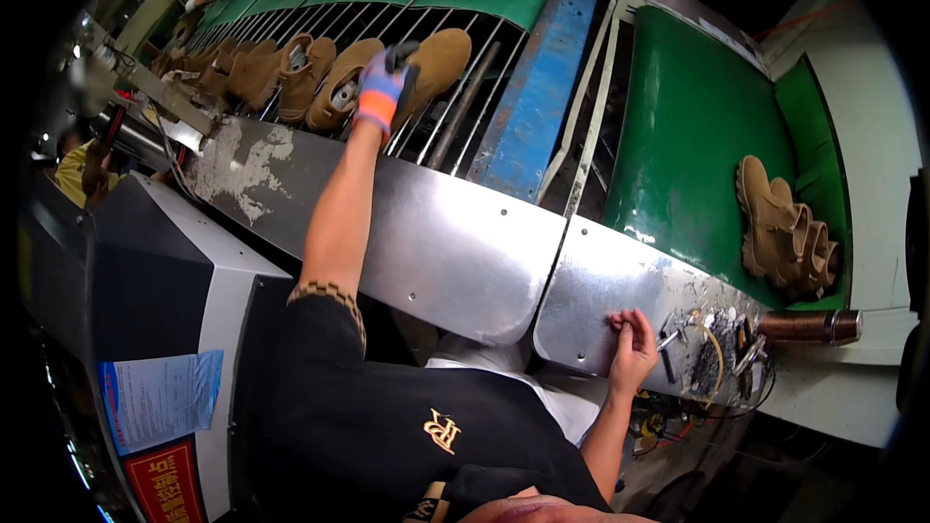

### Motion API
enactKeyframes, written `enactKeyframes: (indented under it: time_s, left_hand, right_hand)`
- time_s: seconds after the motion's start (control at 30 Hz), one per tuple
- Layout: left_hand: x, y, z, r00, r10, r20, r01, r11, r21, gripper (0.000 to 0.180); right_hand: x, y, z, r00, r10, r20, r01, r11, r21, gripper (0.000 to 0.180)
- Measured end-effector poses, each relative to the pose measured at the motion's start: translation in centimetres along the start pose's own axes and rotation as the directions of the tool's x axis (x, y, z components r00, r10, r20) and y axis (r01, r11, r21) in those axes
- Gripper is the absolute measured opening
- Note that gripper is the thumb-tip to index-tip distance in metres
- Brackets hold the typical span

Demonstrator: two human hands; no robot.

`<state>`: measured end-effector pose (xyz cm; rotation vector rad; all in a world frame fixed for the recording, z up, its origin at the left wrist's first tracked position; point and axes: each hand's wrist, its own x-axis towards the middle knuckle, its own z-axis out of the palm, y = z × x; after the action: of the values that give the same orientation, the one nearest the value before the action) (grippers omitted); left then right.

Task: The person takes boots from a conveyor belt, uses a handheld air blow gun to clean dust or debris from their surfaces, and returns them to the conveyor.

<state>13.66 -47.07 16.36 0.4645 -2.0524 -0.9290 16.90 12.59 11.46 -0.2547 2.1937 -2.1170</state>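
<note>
My left hand [384,89] wears a blue and orange work glove with dark fingertips and is closed on a tan suede boot [438,63] at the near end of a rod conveyor [472,116]. Just left of it stands another tan boot [339,87], with a grey metal piece showing in its opening. A row of similar boots [254,73] runs off to the far left. My bare right hand [632,347] rests near the edge of the metal ledge [601,291], fingers loosely bent and apart, nothing visible in them.
A blue steel beam [542,87] divides the rods from a green belt [688,126]. Several tan boots [790,232] lie at the belt's right end. Small tools [722,353] and a copper-coloured cylinder [812,326] sit on the ledge. A dark machine housing [155,261] stands at left.
</note>
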Motion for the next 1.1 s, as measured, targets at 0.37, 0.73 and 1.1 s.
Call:
enactKeyframes:
  time_s: [0.37, 0.73, 1.1]
  left_hand:
    - [-25.5, 18.6, -8.8, 0.727, -0.112, 0.678, -0.085, 0.965, 0.250, 0.056]
    - [-20.9, 27.4, 3.5, 0.182, 0.148, 0.972, -0.873, 0.479, 0.091, 0.084]
    - [-18.4, 29.3, -4.4, 0.893, 0.388, 0.229, -0.352, 0.918, -0.184, 0.071]
  right_hand:
    - [-1.2, -1.1, -0.5, 0.998, 0.038, 0.053, -0.046, 0.986, 0.160, 0.049]
    - [-8.8, -2.0, -5.4, 0.998, 0.024, -0.060, -0.032, 0.990, -0.134, 0.018]
    - [-1.0, -4.0, -11.5, 0.912, -0.389, 0.127, 0.323, 0.493, -0.808, 0.054]
